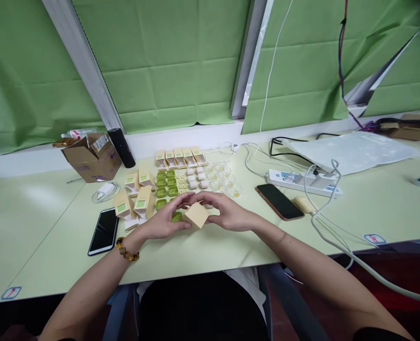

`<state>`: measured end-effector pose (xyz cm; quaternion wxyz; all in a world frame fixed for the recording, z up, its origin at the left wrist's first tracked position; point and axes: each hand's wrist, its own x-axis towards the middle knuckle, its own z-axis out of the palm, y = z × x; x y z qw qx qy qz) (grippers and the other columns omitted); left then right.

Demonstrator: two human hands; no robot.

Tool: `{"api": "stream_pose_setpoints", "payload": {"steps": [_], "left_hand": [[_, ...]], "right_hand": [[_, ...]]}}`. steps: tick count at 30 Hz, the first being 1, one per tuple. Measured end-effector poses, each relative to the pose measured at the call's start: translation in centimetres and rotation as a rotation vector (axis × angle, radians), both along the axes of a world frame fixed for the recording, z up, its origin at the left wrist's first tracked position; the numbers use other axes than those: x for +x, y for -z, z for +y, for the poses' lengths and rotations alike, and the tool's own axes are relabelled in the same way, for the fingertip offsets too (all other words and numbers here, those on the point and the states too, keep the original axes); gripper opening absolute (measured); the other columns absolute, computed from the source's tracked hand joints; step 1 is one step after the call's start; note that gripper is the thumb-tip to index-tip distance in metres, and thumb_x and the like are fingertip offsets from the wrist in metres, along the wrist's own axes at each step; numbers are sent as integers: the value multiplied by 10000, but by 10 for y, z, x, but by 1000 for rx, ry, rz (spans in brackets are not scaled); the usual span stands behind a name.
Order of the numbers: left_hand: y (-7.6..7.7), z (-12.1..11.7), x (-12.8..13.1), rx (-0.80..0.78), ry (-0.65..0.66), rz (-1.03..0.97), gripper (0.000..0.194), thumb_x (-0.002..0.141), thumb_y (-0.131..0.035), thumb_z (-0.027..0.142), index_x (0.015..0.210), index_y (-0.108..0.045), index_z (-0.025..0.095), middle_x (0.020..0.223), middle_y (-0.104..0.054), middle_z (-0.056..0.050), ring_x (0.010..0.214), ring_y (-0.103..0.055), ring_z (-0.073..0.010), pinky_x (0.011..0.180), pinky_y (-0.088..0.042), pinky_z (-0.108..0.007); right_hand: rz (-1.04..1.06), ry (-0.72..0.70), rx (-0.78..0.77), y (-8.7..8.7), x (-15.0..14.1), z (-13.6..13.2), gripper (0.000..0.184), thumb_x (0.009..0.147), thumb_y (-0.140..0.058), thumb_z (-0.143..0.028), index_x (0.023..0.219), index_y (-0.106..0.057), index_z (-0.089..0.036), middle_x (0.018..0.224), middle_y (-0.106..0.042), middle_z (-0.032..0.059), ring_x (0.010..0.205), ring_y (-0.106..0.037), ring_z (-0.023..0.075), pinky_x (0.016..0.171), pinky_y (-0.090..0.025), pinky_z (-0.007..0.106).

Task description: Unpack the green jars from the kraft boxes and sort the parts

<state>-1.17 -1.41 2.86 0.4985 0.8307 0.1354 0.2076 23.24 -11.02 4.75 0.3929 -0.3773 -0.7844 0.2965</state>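
A small beige cardboard box point(197, 215) is held between my two hands, one face turned up toward me. My left hand point(164, 220) grips it from the left, its thumb near the lower corner. On the other side my right hand point(227, 210) has its fingers curled round the box. Just beyond are green square trays point(161, 192) in two columns, partly hidden by my left hand. Pale pink cylindrical pieces point(192, 184) and clear domed cups point(227, 179) lie to the right of them. Similar beige boxes with green windows point(144, 202) stand at the left.
More open beige boxes point(179, 158) line the back. A white-framed phone point(103, 231) lies left, a second phone point(279, 201) right. Beyond are a power strip point(304, 182) with cables, a plastic sheet point(352, 150), a brown carton point(92, 158) and a black cylinder point(121, 148).
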Motion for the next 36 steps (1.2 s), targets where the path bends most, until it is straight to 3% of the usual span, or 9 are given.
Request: {"api": "stream_pose_setpoints", "payload": {"steps": [4, 7, 9, 13, 18, 28, 36], "left_hand": [[11, 1, 6, -42, -274, -104, 746, 882, -816, 335, 1567, -519, 321, 1574, -563, -122, 1407, -581, -339, 1136, -528, -526], [16, 3, 7, 210, -538, -149, 656, 859, -819, 261, 1477, -611, 325, 1484, -634, -98, 1370, -594, -333, 1138, -518, -550], [17, 3, 7, 441, -610, -154, 623, 857, -806, 213, 1443, -630, 328, 1412, -676, -87, 1341, -604, -326, 1150, -505, -568], [16, -1, 6, 816, -571, -207, 603, 913, -684, 126, 1483, -570, 286, 1331, -711, -109, 1257, -647, -318, 1080, -564, -565], [14, -6, 7, 1113, -547, -238, 653, 893, -510, -16, 1515, -512, 181, 1317, -712, -157, 1244, -662, -312, 1047, -598, -544], [17, -10, 11, 1250, -533, -179, 561, 922, -466, -15, 1458, -559, 120, 1270, -736, -189, 1219, -690, -310, 1026, -616, -504], [22, -9, 11, 1227, -534, -131, 561, 899, -464, -36, 1429, -560, 120, 1307, -709, -190, 1252, -667, -314, 1075, -590, -512]], "right_hand": [[63, 121, 156, -2, -4, 19, 501, 901, -558, -69, 1349, -628, -284, 1448, -618, 103, 1375, -586, 261, 1081, -573, 498], [148, 281, 176, 3, -10, 28, 415, 929, -570, -144, 1325, -613, -261, 1398, -624, 125, 1287, -636, 262, 1006, -619, 469], [132, 327, 102, 4, -16, 30, 395, 936, -603, -194, 1327, -588, -244, 1340, -648, 131, 1152, -695, 253, 916, -645, 441], [2, 354, 66, 1, -31, 30, 523, 919, -624, -206, 1424, -497, -241, 1324, -634, 135, 965, -703, 224, 851, -633, 442], [-52, 351, 131, -2, -41, 29, 635, 874, -604, -154, 1479, -433, -243, 1417, -537, 170, 1127, -650, 284, 892, -618, 476], [-110, 302, 152, 6, -40, 26, 762, 826, -600, -117, 1535, -352, -247, 1478, -485, 184, 1222, -604, 316, 1024, -562, 555], [-73, 398, 159, 18, -45, 30, 722, 732, -569, -69, 1402, -359, -237, 1389, -511, 173, 1124, -625, 289, 912, -583, 477]]}}
